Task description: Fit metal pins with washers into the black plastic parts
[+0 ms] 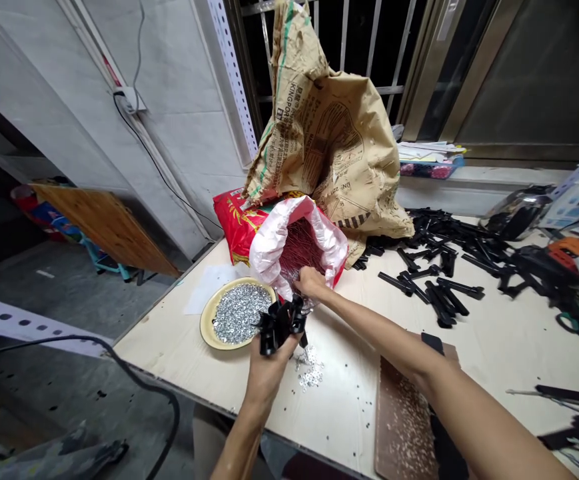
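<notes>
My left hand (268,371) is closed around a bunch of black plastic parts (282,321), held upright just above the table near the plate. My right hand (310,282) reaches into the mouth of a red bag with a white liner (274,250) that holds thin dark red rods (302,248). Its fingers are curled at the rods; what they grip is hidden. A yellow plate (208,313) filled with small silver washers (239,312) sits left of both hands. More loose silver washers (310,373) lie on the table under the bunch.
A crumpled brown paper sack (329,140) stands behind the red bag. Several black plastic parts (444,267) spread over the table's right side. A brown board (399,420) lies at the near edge under my right forearm. A black cable (139,380) runs along the floor on the left.
</notes>
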{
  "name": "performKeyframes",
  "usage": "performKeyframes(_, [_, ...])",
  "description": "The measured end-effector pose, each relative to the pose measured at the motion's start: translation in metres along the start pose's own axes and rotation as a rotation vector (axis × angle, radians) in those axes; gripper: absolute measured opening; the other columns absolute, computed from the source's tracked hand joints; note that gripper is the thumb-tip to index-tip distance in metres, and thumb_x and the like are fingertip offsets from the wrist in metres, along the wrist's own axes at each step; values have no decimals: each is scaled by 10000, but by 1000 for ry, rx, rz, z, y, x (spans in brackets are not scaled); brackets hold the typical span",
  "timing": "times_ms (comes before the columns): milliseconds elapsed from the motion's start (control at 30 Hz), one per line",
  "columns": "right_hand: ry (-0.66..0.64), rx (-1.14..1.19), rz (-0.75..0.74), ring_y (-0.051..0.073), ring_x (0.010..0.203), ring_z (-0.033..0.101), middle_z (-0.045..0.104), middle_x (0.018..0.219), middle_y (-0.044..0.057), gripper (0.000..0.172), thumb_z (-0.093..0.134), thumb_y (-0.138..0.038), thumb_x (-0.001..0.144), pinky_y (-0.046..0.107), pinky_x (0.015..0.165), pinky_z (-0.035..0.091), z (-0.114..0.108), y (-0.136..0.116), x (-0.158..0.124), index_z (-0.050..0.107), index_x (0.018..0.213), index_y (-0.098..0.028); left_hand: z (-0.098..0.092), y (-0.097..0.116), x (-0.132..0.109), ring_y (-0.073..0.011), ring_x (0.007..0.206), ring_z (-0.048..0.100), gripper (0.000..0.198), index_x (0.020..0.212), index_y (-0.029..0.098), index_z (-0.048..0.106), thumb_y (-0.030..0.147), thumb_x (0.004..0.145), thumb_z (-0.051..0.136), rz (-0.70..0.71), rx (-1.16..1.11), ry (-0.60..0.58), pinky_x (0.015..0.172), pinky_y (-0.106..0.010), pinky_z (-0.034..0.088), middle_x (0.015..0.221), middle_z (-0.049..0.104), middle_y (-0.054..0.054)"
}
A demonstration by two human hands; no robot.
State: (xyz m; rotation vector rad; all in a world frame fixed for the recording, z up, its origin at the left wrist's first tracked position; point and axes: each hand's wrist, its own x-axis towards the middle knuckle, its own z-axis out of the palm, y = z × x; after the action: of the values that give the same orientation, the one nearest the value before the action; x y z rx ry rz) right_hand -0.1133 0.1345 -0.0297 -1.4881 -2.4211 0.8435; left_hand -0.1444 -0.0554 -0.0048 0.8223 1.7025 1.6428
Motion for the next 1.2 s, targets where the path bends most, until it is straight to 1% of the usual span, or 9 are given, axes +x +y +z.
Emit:
performKeyframes(133, [38, 99, -49, 185, 765, 642, 687, 734, 102, 107, 564, -136, 754, 237, 659, 443, -13, 7, 0, 662, 783, -105, 2, -1, 2, -230, 1022, 620, 427, 1070, 183, 654, 273, 661, 732, -8, -81, -55, 901, -326, 454, 1056, 698, -63])
performKeyframes(233, [133, 192, -134, 124, 775, 627, 682, 848, 40, 265, 492, -182, 833, 210, 695, 452, -42, 11, -14, 576, 1081, -147, 3, -2, 4, -215, 942, 638, 370, 1017, 168, 670, 273, 666, 719, -41, -69, -62, 842, -304, 471, 1005, 707, -64])
performKeyframes(333, [233, 477, -371, 101, 724, 615, 656, 854, -2, 415, 491, -265, 868, 217, 690, 474, -79, 8, -42, 402, 1267, -193, 5, -5, 5, -198, 795, 638, 266, 882, 140, 689, 280, 656, 706, -38, 90, -55, 709, -268, 480, 836, 708, -46])
performKeyframes(433, [239, 843, -627, 117, 714, 612, 637, 818, -7, 385, 573, -318, 834, 251, 689, 496, -105, 1, -77, 443, 1182, -213, 11, -8, 6, -171, 652, 596, 193, 736, 131, 672, 301, 646, 694, 41, 271, -52, 595, -242, 445, 680, 658, -14])
performKeyframes(500, [199, 930, -688, 121, 729, 613, 632, 802, -12, 370, 600, -307, 822, 261, 704, 502, -108, -3, -96, 458, 1153, -225, 17, -9, 7, -150, 576, 554, 187, 649, 133, 642, 317, 652, 677, 102, 360, -72, 545, -233, 411, 594, 608, 5])
performKeyframes(767, [193, 862, -745, 116, 762, 621, 630, 820, -16, 293, 598, -236, 829, 250, 713, 490, -90, 1, -113, 489, 1100, -221, 31, 3, 3, -161, 563, 561, 171, 644, 143, 625, 314, 649, 637, 134, 462, -145, 529, -238, 400, 592, 619, 0])
performKeyframes(1000, [157, 815, -747, 103, 757, 619, 617, 856, -12, 313, 488, -270, 897, 254, 725, 491, -99, -1, -118, 463, 1206, -233, 29, 6, 7, -165, 558, 551, 155, 609, 150, 627, 303, 635, 631, 167, 513, -142, 533, -247, 388, 582, 606, -3])
performKeyframes(1100, [157, 582, -747, 111, 793, 610, 636, 938, 17, 281, 493, -250, 893, 248, 721, 469, -114, -1, -121, 556, 1164, -216, 26, 5, 9, -150, 504, 509, 178, 535, 161, 581, 302, 629, 634, 182, 545, -128, 496, -237, 343, 498, 546, 16])
performKeyframes(1200, [42, 189, -747, 122, 748, 595, 657, 830, 22, 124, 574, -212, 841, 227, 663, 418, -130, -1, -121, 670, 908, -171, 24, 6, 8, -152, 501, 504, 177, 515, 169, 550, 280, 624, 634, 188, 598, -125, 499, -237, 320, 470, 522, 19])
